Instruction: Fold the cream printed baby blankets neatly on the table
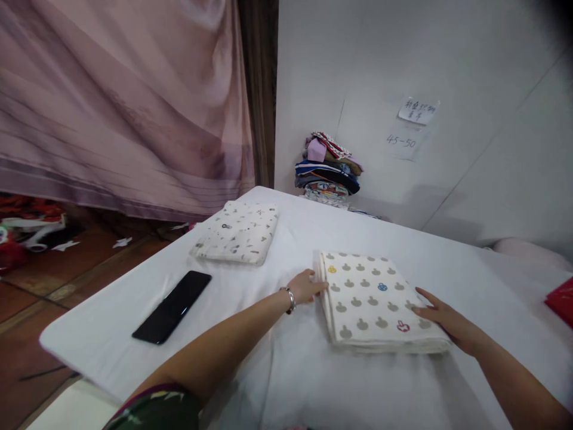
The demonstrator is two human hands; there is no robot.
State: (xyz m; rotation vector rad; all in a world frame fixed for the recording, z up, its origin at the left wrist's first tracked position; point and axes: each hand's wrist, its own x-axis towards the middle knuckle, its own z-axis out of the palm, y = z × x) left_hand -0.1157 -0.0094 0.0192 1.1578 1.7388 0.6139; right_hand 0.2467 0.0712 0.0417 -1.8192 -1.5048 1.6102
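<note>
A folded white cloth [369,298] printed with grey shapes and a few yellow, blue and red ones lies on the white table [286,370]. My left hand [307,286], with a silver bracelet at the wrist, has its fingers bent around the cloth's left edge. At the opposite edge, my right hand [443,316] rests its thumb on the top layer. Its index finger stretches out beside the cloth, and the other fingers are mostly hidden. Farther back on the left is another folded white cloth [244,230] with small dark prints.
A black phone [172,307] lies on the left of the table. A stack of folded fabrics [329,170] stands against the grey wall [358,71], which bears handwritten notes [409,128]. A pink curtain [134,107] hangs at left. Something red [561,301] is at the right edge.
</note>
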